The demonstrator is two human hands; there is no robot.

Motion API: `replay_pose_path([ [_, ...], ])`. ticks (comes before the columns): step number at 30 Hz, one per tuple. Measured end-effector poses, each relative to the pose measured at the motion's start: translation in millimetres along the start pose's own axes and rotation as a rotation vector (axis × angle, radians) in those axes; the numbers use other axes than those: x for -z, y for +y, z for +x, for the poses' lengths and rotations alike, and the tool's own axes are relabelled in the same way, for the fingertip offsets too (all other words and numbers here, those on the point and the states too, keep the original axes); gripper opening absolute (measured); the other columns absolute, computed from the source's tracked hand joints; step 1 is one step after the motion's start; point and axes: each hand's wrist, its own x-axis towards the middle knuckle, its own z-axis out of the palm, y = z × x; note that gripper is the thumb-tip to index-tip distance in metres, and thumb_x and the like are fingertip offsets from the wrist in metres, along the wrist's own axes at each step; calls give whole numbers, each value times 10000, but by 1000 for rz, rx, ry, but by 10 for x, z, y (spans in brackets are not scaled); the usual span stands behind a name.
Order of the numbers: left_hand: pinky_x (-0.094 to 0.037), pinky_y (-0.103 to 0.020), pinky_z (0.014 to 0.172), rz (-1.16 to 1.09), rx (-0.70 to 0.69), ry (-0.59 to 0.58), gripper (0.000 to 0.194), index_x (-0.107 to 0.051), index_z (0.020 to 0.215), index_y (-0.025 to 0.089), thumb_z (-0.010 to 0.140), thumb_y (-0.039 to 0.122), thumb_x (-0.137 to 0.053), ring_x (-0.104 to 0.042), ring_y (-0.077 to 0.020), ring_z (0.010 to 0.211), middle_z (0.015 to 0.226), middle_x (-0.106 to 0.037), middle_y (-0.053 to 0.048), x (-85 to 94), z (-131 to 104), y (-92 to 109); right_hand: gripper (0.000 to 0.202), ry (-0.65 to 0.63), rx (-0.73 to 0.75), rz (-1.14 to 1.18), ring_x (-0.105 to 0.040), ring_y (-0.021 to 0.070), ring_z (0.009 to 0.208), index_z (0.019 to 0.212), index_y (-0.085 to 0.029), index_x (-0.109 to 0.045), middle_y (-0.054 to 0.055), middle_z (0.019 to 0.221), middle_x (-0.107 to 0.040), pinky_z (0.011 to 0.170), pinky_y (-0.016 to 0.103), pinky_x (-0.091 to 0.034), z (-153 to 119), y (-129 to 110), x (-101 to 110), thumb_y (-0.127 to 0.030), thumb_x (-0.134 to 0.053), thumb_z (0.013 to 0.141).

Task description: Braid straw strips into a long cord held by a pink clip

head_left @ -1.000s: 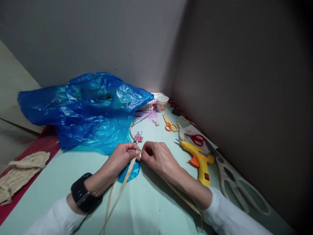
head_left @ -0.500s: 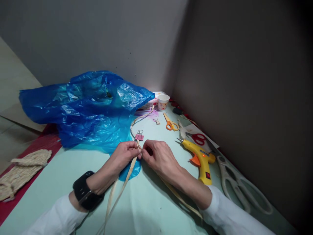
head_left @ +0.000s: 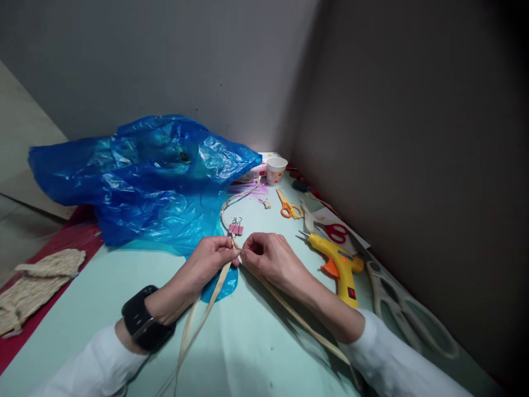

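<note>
Pale flat strands [head_left: 215, 295] run into a thin braid [head_left: 235, 197] that curves away toward the back. A pink binder clip [head_left: 236, 229] grips the braid just beyond my fingertips. My left hand [head_left: 212, 258] pinches the strands below the clip, with two long ends trailing toward me. Close beside it, my right hand [head_left: 268, 256] is closed on another strand, whose tail passes under my right forearm. The exact crossing of strands between the fingertips is partly hidden.
A crumpled blue plastic bag [head_left: 157, 176] spreads over the back left. On the right lie a yellow glue gun [head_left: 345, 267], orange scissors [head_left: 289, 208], red-handled scissors [head_left: 336, 233] and large scissors [head_left: 397, 314]. A paper cup [head_left: 276, 171] stands behind. Woven pieces [head_left: 41, 284] lie far left.
The strand tail from my right hand has swung slightly, showing more of it beside my forearm. My right hand has tilted a little; both hands keep their pinches.
</note>
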Motion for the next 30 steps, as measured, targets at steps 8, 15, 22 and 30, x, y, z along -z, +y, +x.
replay_pose_path([
  [8,-280,-231,529,21,-25,-13,141,-594,626,142,724,243,-587,-401,-94,550,597,-524,18,7,9,-9,138,50,-29,1,-498,109,585,679,-163,-605,3,632,-619,553,218,-298,-18,-63,-5,-180,-490,753],
  [15,-244,-226,477,-3,21,1,157,-583,618,148,717,270,-589,-367,-81,481,547,-523,23,-4,-2,17,136,14,-36,25,-491,103,584,682,-157,-600,-2,637,-614,552,212,-300,-10,-79,7,-184,-493,762],
  [22,-317,-236,559,-3,-18,-5,107,-588,622,148,684,235,-593,-466,-112,566,607,-590,-4,-10,13,7,126,21,-32,-76,-514,121,619,730,-180,-622,19,694,-662,570,226,-286,-36,-44,-23,-232,-516,775],
  [30,-324,-253,587,13,-54,-19,98,-578,626,159,697,225,-577,-470,-128,599,622,-564,7,0,8,-36,154,57,-71,-139,-519,119,595,720,-179,-611,33,680,-657,560,234,-263,-56,-77,-86,-235,-499,810],
])
